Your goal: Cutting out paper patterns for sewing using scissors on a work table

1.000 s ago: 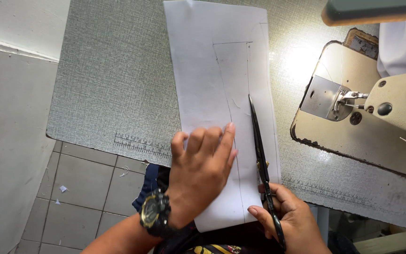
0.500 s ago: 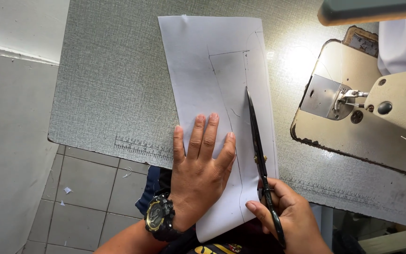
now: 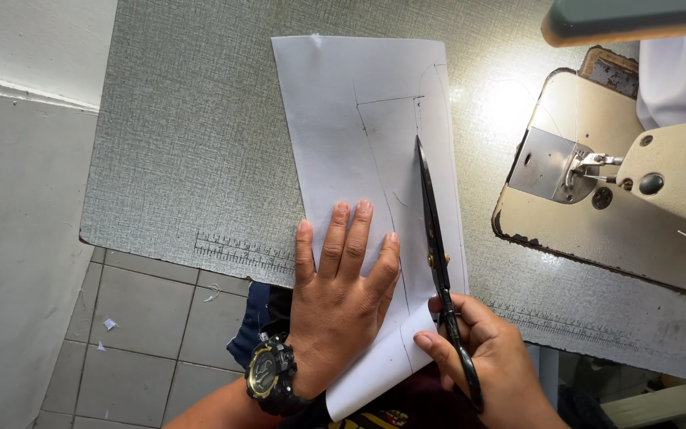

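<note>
no packages, labels, signs or screens in view

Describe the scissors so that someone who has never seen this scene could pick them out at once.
Start at the cream sewing machine on the grey table; just to its left lies a white paper sheet with pencilled lines. The scissors lie along its right side, gripped by the right hand: the only long, dark, pointed blades there.

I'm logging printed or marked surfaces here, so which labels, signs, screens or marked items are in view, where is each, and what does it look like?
No packages, signs or screens.
White paper sheet: table centre, pencilled outline, under the left hand, cut by scissors in the right hand.
Printed ruler scale: grey table's front edge, dark ticks.
Wristwatch: left wrist, black and gold.
</note>
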